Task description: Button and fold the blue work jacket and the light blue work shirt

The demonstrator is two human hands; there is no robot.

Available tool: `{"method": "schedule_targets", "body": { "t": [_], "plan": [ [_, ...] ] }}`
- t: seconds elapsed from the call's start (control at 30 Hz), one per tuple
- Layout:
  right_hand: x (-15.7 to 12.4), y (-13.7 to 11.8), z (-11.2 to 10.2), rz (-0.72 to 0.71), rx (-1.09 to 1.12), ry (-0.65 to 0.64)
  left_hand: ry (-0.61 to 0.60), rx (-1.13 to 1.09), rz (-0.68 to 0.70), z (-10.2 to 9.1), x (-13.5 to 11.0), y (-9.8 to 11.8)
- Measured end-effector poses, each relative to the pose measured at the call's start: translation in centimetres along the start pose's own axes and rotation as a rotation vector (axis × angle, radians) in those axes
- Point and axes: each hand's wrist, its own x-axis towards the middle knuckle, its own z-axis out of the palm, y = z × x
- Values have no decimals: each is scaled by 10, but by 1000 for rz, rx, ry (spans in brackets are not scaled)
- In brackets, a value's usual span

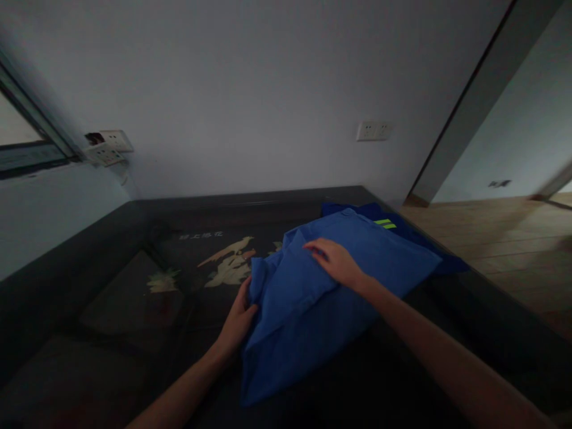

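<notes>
A light blue garment (pixel 308 322), partly folded over itself, lies across a dark tabletop (pixel 179 351); whether it is a shirt does not show clearly. At its left edge, my left hand (pixel 239 319) grips the cloth between thumb and fingers, with the fingertips partly hidden by the fabric. My right hand (pixel 337 262) rests on the folded layer near the middle, palm down. Its fingers are loosely bent and a little apart, with nothing visible between them. Beneath the right end of the garment lies a darker blue cloth (pixel 447 262) with yellow-green stripes, mostly covered.
The glossy tabletop bears a pale bird-and-flower picture (pixel 232 262) and some characters. A raised dark rim (pixel 250 198) runs along the wall. Sockets (pixel 374 131) are on the wall, and more sockets (pixel 109 146) hang at the left corner. Wooden floor (pixel 500 232) shows at right.
</notes>
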Motion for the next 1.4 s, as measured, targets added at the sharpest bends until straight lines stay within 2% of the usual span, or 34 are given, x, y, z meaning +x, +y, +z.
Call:
{"method": "schedule_targets", "body": {
  "t": [0.1, 0.17, 0.3, 0.37, 0.47, 0.57, 0.7, 0.83, 0.97, 1.07, 1.17, 1.23, 1.3, 1.33, 1.4],
  "plan": [
    [36, 45, 11, 40, -164, 10, 20, -21, 13, 1, -1, 1],
    [55, 59, 25, 63, -254, -54, 45, 7, 59, -2, -1, 3],
    [86, 61, 53, 121, -355, -240, 83, 94, 161, -14, -1, 7],
    [98, 59, 63, 114, -354, -274, 104, 100, 189, -20, 0, 9],
    [110, 55, 69, 108, -356, -236, 156, 73, 210, -27, 5, 11],
    [113, 53, 64, 115, -355, -157, 157, 73, 209, -29, 10, 12],
    [106, 54, 44, 119, -308, -36, 115, 152, 172, -25, 11, 12],
    [98, 55, 11, 122, -224, 129, 115, 181, 208, -22, 16, 15],
    [100, 58, -39, 153, -175, 344, 273, 180, 249, -35, 41, 31],
    [101, 52, -84, 134, -109, 537, 423, 196, 298, -60, 73, 50],
    [84, 22, -124, -61, 71, 768, 576, 214, 355, -95, 106, 62],
    [57, -14, -145, -170, 72, 823, 724, 251, 342, -121, 123, 64],
    [20, -56, -155, -219, -12, 865, 818, 273, 314, -145, 133, 63],
    [-2, -76, -156, -248, -54, 845, 851, 284, 297, -156, 135, 61],
    [-47, -107, -144, -331, -119, 628, 870, 312, 262, -177, 135, 59]
  ]
}}
